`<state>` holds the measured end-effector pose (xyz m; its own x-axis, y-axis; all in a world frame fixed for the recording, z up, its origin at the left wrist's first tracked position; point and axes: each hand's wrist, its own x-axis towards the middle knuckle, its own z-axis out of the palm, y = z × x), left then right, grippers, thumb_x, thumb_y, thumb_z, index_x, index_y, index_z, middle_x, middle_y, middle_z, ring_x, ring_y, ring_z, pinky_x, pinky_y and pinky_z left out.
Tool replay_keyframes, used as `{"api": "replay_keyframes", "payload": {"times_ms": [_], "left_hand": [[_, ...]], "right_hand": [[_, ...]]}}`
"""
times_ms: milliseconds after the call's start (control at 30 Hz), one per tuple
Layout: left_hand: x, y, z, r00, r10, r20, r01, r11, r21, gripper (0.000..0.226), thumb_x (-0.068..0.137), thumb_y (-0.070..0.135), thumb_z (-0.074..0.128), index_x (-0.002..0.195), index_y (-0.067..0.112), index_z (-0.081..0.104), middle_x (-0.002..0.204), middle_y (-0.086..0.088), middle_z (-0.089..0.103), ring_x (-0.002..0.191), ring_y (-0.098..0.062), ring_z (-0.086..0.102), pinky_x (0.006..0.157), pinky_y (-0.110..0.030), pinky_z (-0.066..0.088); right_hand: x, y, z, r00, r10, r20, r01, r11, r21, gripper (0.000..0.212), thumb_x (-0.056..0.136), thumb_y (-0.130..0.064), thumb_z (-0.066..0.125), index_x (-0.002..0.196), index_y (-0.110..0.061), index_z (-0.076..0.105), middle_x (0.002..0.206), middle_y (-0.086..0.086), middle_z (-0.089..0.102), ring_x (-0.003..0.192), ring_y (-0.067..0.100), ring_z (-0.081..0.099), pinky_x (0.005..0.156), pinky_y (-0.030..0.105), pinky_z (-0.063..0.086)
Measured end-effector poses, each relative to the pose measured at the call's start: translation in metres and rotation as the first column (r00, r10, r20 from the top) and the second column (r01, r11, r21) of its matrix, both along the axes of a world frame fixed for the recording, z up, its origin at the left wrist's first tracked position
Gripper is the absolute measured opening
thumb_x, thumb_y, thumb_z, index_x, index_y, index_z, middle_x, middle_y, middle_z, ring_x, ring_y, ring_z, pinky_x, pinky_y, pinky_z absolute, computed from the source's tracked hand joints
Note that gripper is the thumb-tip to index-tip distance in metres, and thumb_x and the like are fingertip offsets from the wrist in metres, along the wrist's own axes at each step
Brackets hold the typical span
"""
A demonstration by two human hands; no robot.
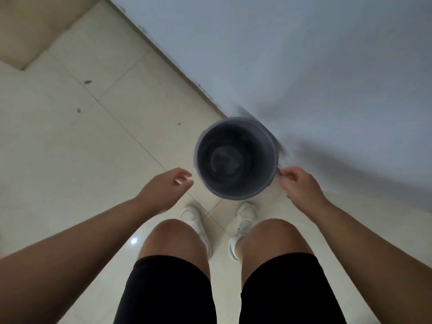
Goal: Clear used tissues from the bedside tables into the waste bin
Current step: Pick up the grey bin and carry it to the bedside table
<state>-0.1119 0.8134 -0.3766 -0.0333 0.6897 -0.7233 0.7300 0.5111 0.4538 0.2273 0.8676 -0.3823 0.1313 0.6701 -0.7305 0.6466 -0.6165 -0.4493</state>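
A round grey waste bin [236,127] stands on the tiled floor against the wall, seen from straight above. Its inside looks dark, with a pale patch at the bottom that I cannot identify. My left hand [166,188] hovers just left of the bin's rim, fingers loosely curled and apart, holding nothing. To the right of the rim is my right hand [299,183], fingers curled, close to the rim but apart from it. Nothing shows in it. No tissue or bedside table is in view.
A pale grey wall [304,54] runs diagonally behind the bin, with a brown skirting strip [163,54] along its foot. Cream floor tiles [81,148] spread to the left. My knees and white shoes [244,218] are just in front of the bin. A beige step or ledge [28,31] lies top left.
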Motion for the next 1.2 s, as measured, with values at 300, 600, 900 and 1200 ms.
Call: {"api": "replay_keyframes", "payload": {"times_ms": [300, 600, 900, 1200], "left_hand": [[0.005, 0.073, -0.128, 0.933, 0.296, 0.206, -0.241, 0.937, -0.254, 0.066, 0.101, 0.028, 0.071, 0.159, 0.019, 0.04, 0.139, -0.006, 0.068, 0.108, -0.019, 0.069, 0.08, -0.029, 0.056], [-0.019, 0.011, 0.017, 0.801, 0.537, 0.266, -0.501, 0.844, -0.192, 0.06, 0.095, 0.013, 0.074, 0.148, 0.028, 0.05, 0.127, 0.0, 0.068, 0.108, -0.018, 0.07, 0.08, -0.03, 0.06], [-0.067, -0.105, 0.286, 0.523, 0.771, 0.363, -0.798, 0.592, -0.107, 0.056, 0.094, 0.025, 0.077, 0.142, 0.038, 0.05, 0.13, 0.008, 0.068, 0.115, -0.015, 0.069, 0.086, -0.034, 0.059], [-0.122, -0.241, 0.388, 0.147, 0.87, 0.471, -0.976, 0.204, -0.072, 0.047, 0.092, 0.025, 0.08, 0.132, 0.036, 0.057, 0.12, 0.002, 0.082, 0.108, -0.022, 0.079, 0.089, -0.041, 0.065]], "right_hand": [[0.014, 0.015, -0.119, 0.984, -0.169, -0.061, 0.157, 0.972, -0.175, 0.025, 0.089, -0.012, 0.071, 0.11, -0.024, 0.07, 0.087, -0.006, 0.081, 0.082, 0.018, 0.079, 0.08, 0.039, 0.064], [-0.012, 0.012, 0.04, 0.984, -0.047, -0.171, 0.033, 0.996, -0.082, 0.034, 0.09, -0.014, 0.069, 0.105, -0.044, 0.068, 0.102, -0.014, 0.08, 0.083, 0.005, 0.077, 0.074, 0.03, 0.06], [-0.094, 0.009, 0.309, 0.938, 0.201, -0.282, -0.207, 0.978, 0.008, 0.043, 0.082, -0.032, 0.068, 0.122, -0.046, 0.066, 0.113, -0.01, 0.078, 0.1, 0.018, 0.076, 0.084, 0.041, 0.062], [-0.223, -0.012, 0.425, 0.775, 0.544, -0.321, -0.542, 0.834, 0.104, 0.056, 0.092, -0.022, 0.064, 0.146, -0.035, 0.057, 0.118, -0.014, 0.076, 0.095, 0.009, 0.074, 0.077, 0.034, 0.062]]}}
